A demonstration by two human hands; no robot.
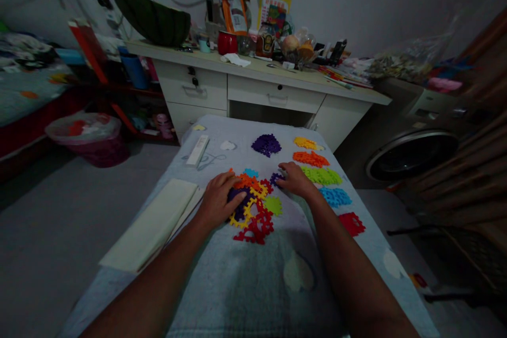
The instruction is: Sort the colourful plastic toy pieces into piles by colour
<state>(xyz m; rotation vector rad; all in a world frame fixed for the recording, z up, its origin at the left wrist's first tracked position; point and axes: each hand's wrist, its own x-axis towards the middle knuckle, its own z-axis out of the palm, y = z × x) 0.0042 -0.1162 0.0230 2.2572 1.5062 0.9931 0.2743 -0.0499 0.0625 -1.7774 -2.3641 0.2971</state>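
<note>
On the cloth-covered table lies a cluster of interlocking plastic pieces [256, 224] with toothed edges, in red, yellow, orange, purple, green and blue. My left hand [222, 198] grips its left side, with the thumb over a purple part and the fingers at the orange part. At the upper right of the cluster, my right hand [293, 178] has its fingertips closed on a purple interlocking piece [276, 179], beside a red part. Whether that purple piece is joined to the red one I cannot tell. The palm side of both hands is hidden.
Beyond the hands sits a purple pile [266, 144]. Down the right side lie yellow [306, 142], orange [311, 159], green [321, 175], blue [336, 197] and red [351, 224] piles. Folded cream material [152, 224] and a white power strip [198, 151] lie left. A cluttered desk [273, 76] stands behind.
</note>
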